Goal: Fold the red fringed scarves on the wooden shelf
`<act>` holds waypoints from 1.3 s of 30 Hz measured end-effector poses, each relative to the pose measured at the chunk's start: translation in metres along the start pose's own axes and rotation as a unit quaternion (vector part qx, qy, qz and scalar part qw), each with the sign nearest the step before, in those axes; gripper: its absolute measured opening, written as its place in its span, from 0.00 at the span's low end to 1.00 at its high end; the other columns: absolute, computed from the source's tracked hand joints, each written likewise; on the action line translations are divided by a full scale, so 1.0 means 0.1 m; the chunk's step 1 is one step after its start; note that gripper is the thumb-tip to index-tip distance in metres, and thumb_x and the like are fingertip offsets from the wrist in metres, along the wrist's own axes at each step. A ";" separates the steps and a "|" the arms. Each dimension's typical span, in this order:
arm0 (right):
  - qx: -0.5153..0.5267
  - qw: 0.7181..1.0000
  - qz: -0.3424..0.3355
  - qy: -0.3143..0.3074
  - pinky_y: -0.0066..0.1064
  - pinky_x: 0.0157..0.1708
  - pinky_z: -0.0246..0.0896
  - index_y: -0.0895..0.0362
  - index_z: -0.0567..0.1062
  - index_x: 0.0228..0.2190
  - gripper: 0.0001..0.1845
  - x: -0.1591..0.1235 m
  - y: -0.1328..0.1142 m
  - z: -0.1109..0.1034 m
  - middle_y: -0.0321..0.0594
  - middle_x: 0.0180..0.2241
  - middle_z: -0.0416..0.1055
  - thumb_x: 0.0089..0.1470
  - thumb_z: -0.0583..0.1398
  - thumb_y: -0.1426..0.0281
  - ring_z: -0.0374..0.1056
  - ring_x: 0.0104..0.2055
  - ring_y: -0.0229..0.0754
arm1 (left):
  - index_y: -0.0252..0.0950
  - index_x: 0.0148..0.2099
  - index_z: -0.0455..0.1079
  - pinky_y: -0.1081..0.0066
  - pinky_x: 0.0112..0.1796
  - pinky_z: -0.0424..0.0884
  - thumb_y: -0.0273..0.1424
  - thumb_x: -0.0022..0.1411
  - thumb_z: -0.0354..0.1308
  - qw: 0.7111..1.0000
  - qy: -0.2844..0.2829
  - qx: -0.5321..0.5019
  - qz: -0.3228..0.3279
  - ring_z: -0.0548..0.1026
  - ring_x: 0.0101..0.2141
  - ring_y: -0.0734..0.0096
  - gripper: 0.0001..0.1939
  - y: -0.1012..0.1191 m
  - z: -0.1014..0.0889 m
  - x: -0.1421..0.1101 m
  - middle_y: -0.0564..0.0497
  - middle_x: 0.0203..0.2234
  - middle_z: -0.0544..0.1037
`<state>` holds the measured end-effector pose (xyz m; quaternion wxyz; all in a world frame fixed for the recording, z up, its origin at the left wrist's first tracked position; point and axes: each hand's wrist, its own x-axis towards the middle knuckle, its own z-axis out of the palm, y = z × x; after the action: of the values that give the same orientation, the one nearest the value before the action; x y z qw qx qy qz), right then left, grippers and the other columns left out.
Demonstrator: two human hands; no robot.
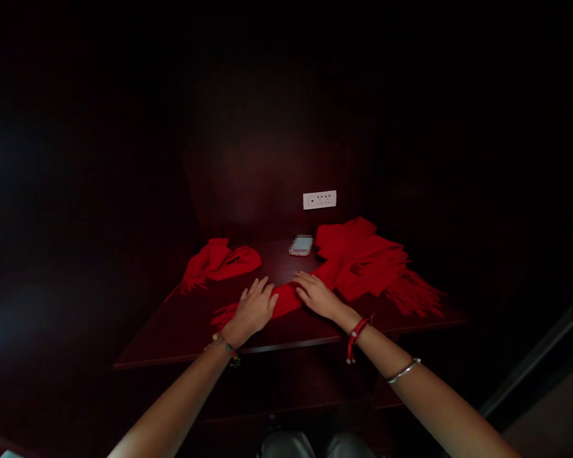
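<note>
Spreading over a red fringed strip of cloth point(287, 301), the left hand point(254, 310) and right hand point(316, 296) lie palm-down, fingers extended, neither grasping it; the desk point(172, 331) also bears two bunched red cloths point(360, 254) and a pixelated flat object point(301, 245).

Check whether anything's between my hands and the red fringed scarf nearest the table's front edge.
Nothing visible is in the way: your left hand and right hand both appear to rest directly on that red fringed scarf.
</note>
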<state>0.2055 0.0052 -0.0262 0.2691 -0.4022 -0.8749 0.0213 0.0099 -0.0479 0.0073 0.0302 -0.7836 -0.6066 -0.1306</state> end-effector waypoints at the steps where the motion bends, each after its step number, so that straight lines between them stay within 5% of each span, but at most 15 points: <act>1: -0.012 0.999 0.006 -0.042 0.45 0.55 0.39 0.58 0.61 0.52 0.23 0.02 -0.04 0.02 0.47 0.56 0.53 0.56 0.46 0.66 0.45 0.59 0.45 | 0.34 0.56 0.57 0.47 0.51 0.50 0.38 0.62 0.38 1.000 -0.018 0.013 -0.017 0.49 0.57 0.51 0.23 0.06 0.09 0.02 0.42 0.58 0.52; 5: -0.044 0.977 0.060 -0.197 0.49 0.56 0.32 0.50 0.51 0.57 0.30 -0.01 -0.04 0.02 0.43 0.60 0.41 0.56 0.39 0.52 0.33 0.61 0.51 | 0.39 0.61 0.47 0.46 0.51 0.46 0.45 0.61 0.35 0.991 -0.094 0.061 -0.069 0.44 0.58 0.49 0.28 0.04 0.33 -0.02 0.46 0.60 0.46; 9: -0.075 0.962 0.120 -0.232 0.44 0.57 0.31 0.57 0.47 0.58 0.35 -0.09 0.07 -0.11 0.49 0.60 0.37 0.55 0.38 0.51 0.31 0.61 0.53 | 0.38 0.63 0.42 0.49 0.53 0.44 0.48 0.60 0.32 0.981 -0.141 0.077 -0.107 0.41 0.58 0.50 0.32 -0.13 0.25 -0.11 0.46 0.61 0.41; 12: -0.092 0.973 0.081 -0.195 0.41 0.57 0.36 0.64 0.51 0.57 0.34 -0.10 0.02 -0.17 0.55 0.59 0.41 0.56 0.43 0.55 0.35 0.61 0.52 | 0.37 0.63 0.42 0.49 0.52 0.45 0.47 0.60 0.32 0.976 -0.170 0.059 -0.121 0.41 0.58 0.49 0.32 -0.22 0.12 -0.12 0.45 0.60 0.41; 17: -0.092 0.981 -0.141 -0.098 0.33 0.53 0.49 0.62 0.61 0.52 0.25 -0.03 -0.31 -0.14 0.51 0.54 0.57 0.53 0.53 0.66 0.51 0.56 0.45 | 0.37 0.58 0.54 0.53 0.49 0.52 0.39 0.59 0.38 0.986 -0.142 0.017 -0.082 0.57 0.54 0.55 0.26 -0.46 -0.03 0.09 0.43 0.54 0.61; 21: -0.172 0.957 -0.196 -0.125 0.31 0.37 0.61 0.61 0.67 0.44 0.14 0.07 -0.52 -0.11 0.47 0.38 0.70 0.54 0.51 0.75 0.67 0.40 0.42 | 0.34 0.42 0.69 0.71 0.33 0.62 0.36 0.49 0.51 0.979 -0.177 -0.075 -0.066 0.70 0.34 0.65 0.18 -0.66 -0.11 0.29 0.48 0.33 0.74; 25: -0.228 0.927 -0.274 -0.112 0.31 0.32 0.60 0.60 0.66 0.42 0.13 0.13 -0.64 -0.08 0.44 0.33 0.71 0.54 0.50 0.78 0.67 0.36 0.42 | 0.34 0.26 0.67 0.76 0.24 0.56 0.36 0.43 0.54 0.947 -0.248 -0.196 -0.052 0.63 0.22 0.75 0.10 -0.82 -0.15 0.39 0.56 0.17 0.68; 29: -0.215 0.923 -0.310 -0.080 0.30 0.31 0.60 0.59 0.64 0.44 0.14 0.16 -0.83 0.00 0.43 0.33 0.71 0.56 0.49 0.76 0.67 0.35 0.41 | 0.34 0.31 0.68 0.76 0.26 0.57 0.35 0.39 0.57 0.914 -0.289 -0.281 -0.047 0.64 0.23 0.75 0.14 -0.97 -0.15 0.42 0.57 0.18 0.68; 34: -0.212 0.922 -0.310 -0.090 0.29 0.26 0.59 0.59 0.66 0.39 0.11 0.24 -1.03 0.08 0.40 0.29 0.70 0.56 0.48 0.77 0.67 0.30 0.40 | 0.33 0.30 0.69 0.76 0.29 0.58 0.35 0.40 0.58 0.921 -0.255 -0.295 -0.029 0.65 0.25 0.75 0.13 -1.04 -0.10 0.41 0.56 0.21 0.71; 39: -0.198 0.921 -0.327 -0.079 0.26 0.24 0.56 0.56 0.65 0.41 0.12 0.27 -0.96 0.13 0.39 0.28 0.68 0.57 0.47 0.75 0.65 0.28 0.38 | 0.32 0.34 0.67 0.75 0.30 0.60 0.31 0.40 0.58 0.904 -0.233 -0.357 -0.027 0.67 0.27 0.74 0.15 -1.04 -0.03 0.40 0.54 0.25 0.72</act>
<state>0.1180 -0.0380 -0.0002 0.1055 -0.1361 -0.9625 -0.2098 -0.0809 0.0160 0.0082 -0.3978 -0.7335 -0.5296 -0.1527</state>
